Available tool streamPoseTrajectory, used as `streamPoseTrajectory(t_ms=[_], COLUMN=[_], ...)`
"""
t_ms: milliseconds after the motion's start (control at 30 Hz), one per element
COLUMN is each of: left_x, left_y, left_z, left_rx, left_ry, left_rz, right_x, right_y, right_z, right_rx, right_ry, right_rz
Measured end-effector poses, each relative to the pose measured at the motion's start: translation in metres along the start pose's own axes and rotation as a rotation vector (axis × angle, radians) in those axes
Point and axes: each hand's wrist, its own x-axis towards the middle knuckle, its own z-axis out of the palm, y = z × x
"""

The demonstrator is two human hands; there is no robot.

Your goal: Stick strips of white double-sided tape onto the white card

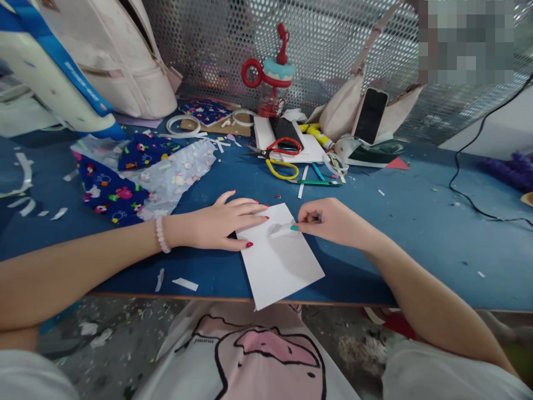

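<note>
A white sheet of paper or card point(287, 261) lies at a slant on the blue table, its near corner at the front edge. My left hand point(216, 225) rests flat on its left side, fingers spread, with a bead bracelet point(161, 234) at the wrist. Over the sheet's right side, my right hand point(322, 219) pinches a thin whitish strip point(281, 229) between thumb and finger. The strip lies against or just above the sheet; which one I cannot tell. A dark piece beneath the sheet's left edge is mostly hidden by my left hand.
Beyond the sheet lie red- and yellow-handled scissors point(285, 158) and a green pen-like tool point(318, 183). Patterned blue wrapping point(112, 186) is at left, near tape rolls point(183, 126). A red-lidded cup point(275, 83), phone point(370, 115) and bags stand behind. Paper scraps point(185, 284) are scattered about.
</note>
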Motion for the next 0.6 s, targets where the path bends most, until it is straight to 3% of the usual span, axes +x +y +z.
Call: streamPoseTrajectory(t_ms=[600], left_x=[-0.0011], left_y=[0.0004], left_z=[0.0007], left_rx=[-0.011], left_ry=[0.018], left_rz=[0.004], right_x=[0.008], right_y=[0.005], right_z=[0.0064], right_rx=[-0.129], right_ry=[-0.077], right_rz=[0.086])
